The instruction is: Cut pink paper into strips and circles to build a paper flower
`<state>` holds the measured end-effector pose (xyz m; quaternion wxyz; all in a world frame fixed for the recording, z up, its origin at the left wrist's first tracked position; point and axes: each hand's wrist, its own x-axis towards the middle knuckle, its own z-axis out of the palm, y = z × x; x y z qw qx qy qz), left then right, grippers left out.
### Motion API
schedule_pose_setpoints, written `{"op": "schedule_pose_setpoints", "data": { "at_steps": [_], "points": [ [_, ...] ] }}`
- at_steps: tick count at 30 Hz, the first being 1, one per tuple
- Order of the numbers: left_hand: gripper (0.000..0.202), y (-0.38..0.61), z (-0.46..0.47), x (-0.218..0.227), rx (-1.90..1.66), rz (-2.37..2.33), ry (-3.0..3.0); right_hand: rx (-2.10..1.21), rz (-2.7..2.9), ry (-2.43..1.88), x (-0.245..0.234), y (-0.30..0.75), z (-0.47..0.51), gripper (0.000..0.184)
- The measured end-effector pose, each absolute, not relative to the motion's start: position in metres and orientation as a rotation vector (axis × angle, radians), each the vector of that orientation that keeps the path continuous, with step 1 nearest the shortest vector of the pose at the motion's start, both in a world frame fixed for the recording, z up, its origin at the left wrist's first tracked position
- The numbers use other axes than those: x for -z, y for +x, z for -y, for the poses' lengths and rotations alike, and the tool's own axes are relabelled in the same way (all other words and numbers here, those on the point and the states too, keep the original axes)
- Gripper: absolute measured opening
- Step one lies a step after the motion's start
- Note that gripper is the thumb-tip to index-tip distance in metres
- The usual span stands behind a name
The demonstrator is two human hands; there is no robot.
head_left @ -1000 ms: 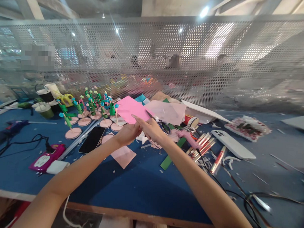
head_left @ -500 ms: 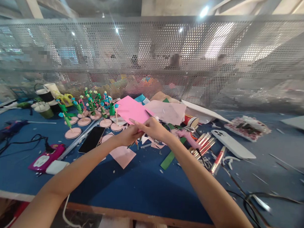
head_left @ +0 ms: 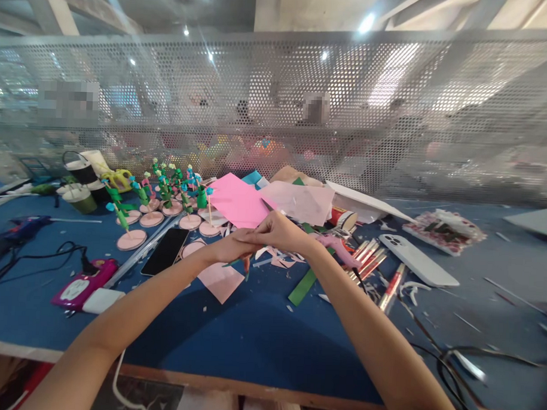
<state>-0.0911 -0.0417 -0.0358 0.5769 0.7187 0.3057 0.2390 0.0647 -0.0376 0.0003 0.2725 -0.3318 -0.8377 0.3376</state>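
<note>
Two hands meet: L hand (head_left: 227, 248) pinches 1 green stick (head_left: 236, 262), R hand (head_left: 279, 232) curled, hold unclear.

Out left of the left hand (head_left: 229, 248), a black phone (head_left: 165, 251) lies flat on the blue tabletop (head_left: 251, 336). Past it, green figures on pink discs (head_left: 166, 198) stand upright. Farther left sits a magenta device (head_left: 80, 285). Right of the right hand (head_left: 281, 232) come red-and-gold tubes (head_left: 371, 261), then a white phone (head_left: 419, 260), camera side up. A green strip (head_left: 303, 286) lies just below that wrist, with a perforated metal screen (head_left: 277, 109) beyond.
</note>
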Motion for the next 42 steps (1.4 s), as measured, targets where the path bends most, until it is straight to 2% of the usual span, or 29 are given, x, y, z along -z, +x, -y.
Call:
{"op": "schedule_pose_setpoints", "data": {
  "at_steps": [7, 11, 13, 17, 23, 26, 32, 37, 42],
  "points": [
    [0.028, -0.088, 0.033, 0.037, -0.716, -0.971, 1.712, -0.85, 1.982, -0.945, 0.006, 0.05, 0.035, 0.058],
    [0.014, -0.093, 0.033, 0.031, -0.791, -1.197, 2.044, -0.914, 1.752, -0.981, 0.01, 0.047, 0.034, 0.052],
    [0.018, -0.094, 0.036, 0.03, -0.984, -1.368, 2.265, -0.973, 1.579, -1.026, 0.013, 0.047, 0.032, 0.049],
    [0.037, -0.088, 0.038, 0.043, -1.3, -1.469, 2.789, -1.142, 1.236, -1.067, 0.015, 0.044, 0.031, 0.05],
    [0.045, -0.08, 0.035, 0.07, -1.414, -1.576, 3.109, -1.662, 0.872, -1.054, 0.001, 0.04, 0.037, 0.043],
    [0.045, -0.082, 0.034, 0.074, -1.507, -1.631, 3.164, -1.768, 0.75, -1.063, -0.004, 0.04, 0.039, 0.043],
    [0.044, -0.085, 0.03, 0.077, -1.385, -1.523, 3.386, -1.859, 0.674, -1.096, -0.005, 0.033, 0.047, 0.05],
    [0.044, -0.085, 0.029, 0.077, -1.102, -1.697, 3.254, -1.834, 0.717, -1.1, -0.006, 0.027, 0.054, 0.051],
    [0.045, -0.085, 0.027, 0.079, -1.038, -1.909, 3.148, -1.844, 0.804, -1.071, -0.003, 0.026, 0.055, 0.047]
  ]
}}
